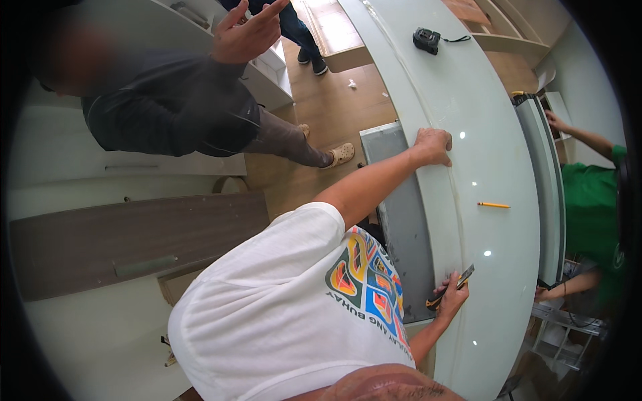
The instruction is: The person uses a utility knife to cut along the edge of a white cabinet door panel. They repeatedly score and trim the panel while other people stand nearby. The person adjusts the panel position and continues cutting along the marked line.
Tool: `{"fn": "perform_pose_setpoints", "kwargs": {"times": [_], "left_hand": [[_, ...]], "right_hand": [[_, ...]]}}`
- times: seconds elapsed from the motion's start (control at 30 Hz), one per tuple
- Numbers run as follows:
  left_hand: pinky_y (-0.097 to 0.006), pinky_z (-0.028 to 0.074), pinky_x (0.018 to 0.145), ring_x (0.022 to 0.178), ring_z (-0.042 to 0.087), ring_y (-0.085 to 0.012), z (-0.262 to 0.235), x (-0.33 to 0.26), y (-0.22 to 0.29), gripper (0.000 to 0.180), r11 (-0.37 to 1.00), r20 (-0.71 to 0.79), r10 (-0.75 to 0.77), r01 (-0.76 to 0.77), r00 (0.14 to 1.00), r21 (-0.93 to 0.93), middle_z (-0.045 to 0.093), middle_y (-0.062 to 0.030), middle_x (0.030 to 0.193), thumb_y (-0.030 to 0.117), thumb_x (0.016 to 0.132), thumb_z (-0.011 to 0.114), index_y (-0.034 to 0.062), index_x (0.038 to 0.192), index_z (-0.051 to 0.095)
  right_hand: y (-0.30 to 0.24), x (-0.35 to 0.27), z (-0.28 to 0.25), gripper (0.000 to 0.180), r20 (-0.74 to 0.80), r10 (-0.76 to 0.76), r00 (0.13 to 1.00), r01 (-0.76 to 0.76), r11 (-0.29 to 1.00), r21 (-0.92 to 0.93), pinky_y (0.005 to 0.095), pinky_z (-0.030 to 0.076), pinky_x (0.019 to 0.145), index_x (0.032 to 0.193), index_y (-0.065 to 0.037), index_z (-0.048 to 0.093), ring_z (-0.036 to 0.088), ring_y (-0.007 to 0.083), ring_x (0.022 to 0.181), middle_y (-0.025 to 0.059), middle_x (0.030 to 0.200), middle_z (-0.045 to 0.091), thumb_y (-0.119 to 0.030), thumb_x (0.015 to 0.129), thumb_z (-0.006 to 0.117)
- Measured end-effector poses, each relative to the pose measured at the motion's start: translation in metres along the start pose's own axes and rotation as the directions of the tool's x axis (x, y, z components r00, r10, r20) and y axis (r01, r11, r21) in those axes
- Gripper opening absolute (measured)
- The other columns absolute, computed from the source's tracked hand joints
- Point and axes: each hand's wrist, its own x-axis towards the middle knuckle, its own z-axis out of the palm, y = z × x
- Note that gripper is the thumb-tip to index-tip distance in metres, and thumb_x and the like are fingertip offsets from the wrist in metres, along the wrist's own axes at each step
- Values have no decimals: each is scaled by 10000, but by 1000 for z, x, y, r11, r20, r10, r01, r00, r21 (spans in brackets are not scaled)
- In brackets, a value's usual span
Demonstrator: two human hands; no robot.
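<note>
A long pale, glossy panel (pixel 498 281) curves down the right half of the view. Along it runs a narrow pale strip (pixel 457 220). Farther up, my left hand (pixel 433 146) presses down on the panel with its fingers curled over this strip and its thumb apart from them. Nearer me, my right hand (pixel 455 297) is closed round a utility knife (pixel 468 275) with a yellow and black handle. Its metal end points up and to the right, above the panel. A yellow pencil (pixel 493 205) lies to the right of the strip, between my hands.
A black tape measure (pixel 426 40) rests on the panel's far end. Grey boards (pixel 394 220) sit beneath its left edge; other panels (pixel 545 194) stand at right beside a person in green (pixel 592 207). A person in dark clothes (pixel 174 107) stands at left, one hand raised.
</note>
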Motion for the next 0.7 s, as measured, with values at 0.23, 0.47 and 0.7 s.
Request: {"fn": "perform_pose_setpoints", "kwargs": {"times": [0.23,0.47,0.7], "left_hand": [[-402,448,977,1058,695,-269,0,2,5,464,1000,12,-3,3,1000,-1,751,-72,998,389,656,901,155,1030,753],[-382,416,1034,1174,634,-288,-17,-7,14,503,997,88,-73,72,993,16,720,-101,1096,383,666,887,158,1092,743],[-388,501,935,1045,687,-282,-11,-3,8,493,1000,64,-14,14,998,5,731,-93,1021,380,668,887,131,1069,745]], "right_hand": [[8,3,-7,329,-22,15,1000,-15,1000,-9,297,532,460,959,-22,593,554,112,527,39,715,565,-334,1021,678],[3,2,-5,348,-3,7,1000,-7,1000,8,297,536,468,974,-9,611,564,113,537,47,720,578,-344,1011,696],[7,3,-7,377,11,-6,1000,6,1000,14,307,532,482,977,9,617,575,124,535,58,711,580,-362,1015,677]]}}
